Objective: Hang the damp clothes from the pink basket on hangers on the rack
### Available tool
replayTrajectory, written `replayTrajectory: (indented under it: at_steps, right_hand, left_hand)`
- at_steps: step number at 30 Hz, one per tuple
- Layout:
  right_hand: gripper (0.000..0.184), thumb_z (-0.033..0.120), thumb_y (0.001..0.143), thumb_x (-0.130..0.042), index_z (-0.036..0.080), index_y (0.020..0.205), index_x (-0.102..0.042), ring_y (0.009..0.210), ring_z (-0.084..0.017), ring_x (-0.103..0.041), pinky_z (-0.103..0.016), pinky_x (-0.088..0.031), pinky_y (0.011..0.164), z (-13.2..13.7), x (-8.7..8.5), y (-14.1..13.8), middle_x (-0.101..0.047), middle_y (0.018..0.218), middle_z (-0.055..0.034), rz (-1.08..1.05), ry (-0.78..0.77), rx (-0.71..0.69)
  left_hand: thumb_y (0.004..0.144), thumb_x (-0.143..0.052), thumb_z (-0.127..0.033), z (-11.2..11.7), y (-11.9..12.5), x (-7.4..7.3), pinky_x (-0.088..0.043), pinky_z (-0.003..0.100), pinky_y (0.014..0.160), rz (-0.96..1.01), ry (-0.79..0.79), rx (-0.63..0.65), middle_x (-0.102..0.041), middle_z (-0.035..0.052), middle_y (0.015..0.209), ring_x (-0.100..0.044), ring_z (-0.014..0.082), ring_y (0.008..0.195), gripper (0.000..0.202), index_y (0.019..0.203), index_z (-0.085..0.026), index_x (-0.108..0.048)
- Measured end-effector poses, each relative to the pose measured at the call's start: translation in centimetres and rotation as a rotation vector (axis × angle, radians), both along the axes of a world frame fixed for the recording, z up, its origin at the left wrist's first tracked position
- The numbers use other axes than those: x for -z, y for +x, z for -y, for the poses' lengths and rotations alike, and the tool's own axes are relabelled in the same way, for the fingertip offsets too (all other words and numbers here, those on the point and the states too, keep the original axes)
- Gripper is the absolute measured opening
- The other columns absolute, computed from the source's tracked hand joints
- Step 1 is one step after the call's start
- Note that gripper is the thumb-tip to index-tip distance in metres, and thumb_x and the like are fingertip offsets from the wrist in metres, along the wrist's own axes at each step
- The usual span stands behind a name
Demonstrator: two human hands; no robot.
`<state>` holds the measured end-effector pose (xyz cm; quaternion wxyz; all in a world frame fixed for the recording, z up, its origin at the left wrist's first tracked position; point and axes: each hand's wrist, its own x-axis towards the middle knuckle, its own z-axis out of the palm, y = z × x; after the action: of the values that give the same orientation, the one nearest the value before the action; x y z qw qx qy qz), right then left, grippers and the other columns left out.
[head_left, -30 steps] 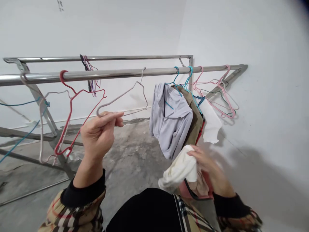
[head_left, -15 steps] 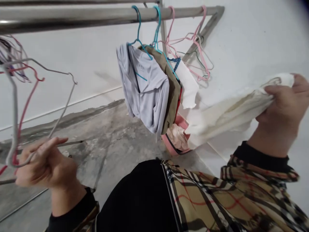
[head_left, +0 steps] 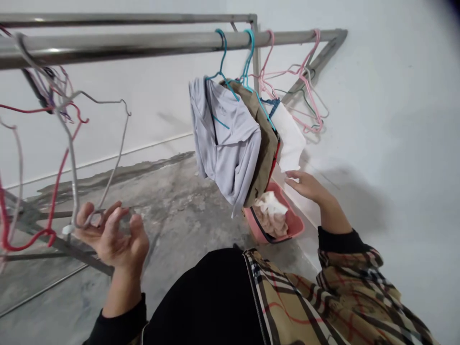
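My left hand (head_left: 111, 235) is palm up, its fingers curled loosely round the lower corner of a grey wire hanger (head_left: 72, 143) that hangs from the front steel rail (head_left: 125, 44). Over at the right, my right hand (head_left: 305, 184) is stretched out flat and open, holding nothing, just under a white garment (head_left: 292, 141) on the rail. Below it a pink basin (head_left: 293, 225) on the floor holds a white cloth (head_left: 270, 203) and other laundry. A pale grey shirt (head_left: 230, 143) and an olive garment (head_left: 268, 143) hang on teal hangers.
Red and white empty hangers (head_left: 53, 191) dangle at the left, and pink ones (head_left: 305, 81) at the rail's right end. A second rail (head_left: 143, 19) runs behind. The white wall is close on the right. The rack's legs cross the concrete floor (head_left: 172, 211) at the left.
My right hand has let go of the white cloth, which now lies in the pink basin, and has come down near the hanging garments. My left hand still has the grey hanger.
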<state>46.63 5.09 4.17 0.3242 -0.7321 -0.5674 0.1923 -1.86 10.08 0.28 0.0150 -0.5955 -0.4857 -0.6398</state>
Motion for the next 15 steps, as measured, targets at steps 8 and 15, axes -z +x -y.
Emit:
replayTrajectory:
  at_steps: [8, 15]
  right_hand:
    - [0.040, 0.049, 0.085, -0.062, 0.022, 0.114, -0.065, 0.088, -0.016, -0.065, -0.034, -0.053, 0.084, -4.0, -4.6, -7.0, -0.068, 0.103, -0.0060, -0.387, 0.457, -0.243]
    - [0.054, 0.045, 0.082, -0.064, 0.023, 0.131, -0.054, 0.099, -0.020, -0.061, -0.037, -0.048, 0.096, -10.0, -3.3, -8.5, -0.065, 0.114, -0.0067, -0.370, 0.579, -0.265]
  left_hand:
    - [0.084, -0.062, -0.022, 3.3, 8.7, 5.4, -0.058, 0.039, 0.089, 0.189, -0.155, 0.258, -0.031, 0.0093, 0.150, -0.048, 0.0244, 0.129, 0.063, 0.139, -0.038, -0.036]
    - [0.091, -0.056, -0.027, 0.6, 14.3, 0.7, -0.055, 0.040, 0.093, -0.087, -0.210, 0.619, -0.043, 0.0144, 0.144, -0.048, 0.0261, 0.130, 0.051, 0.139, -0.030, -0.041]
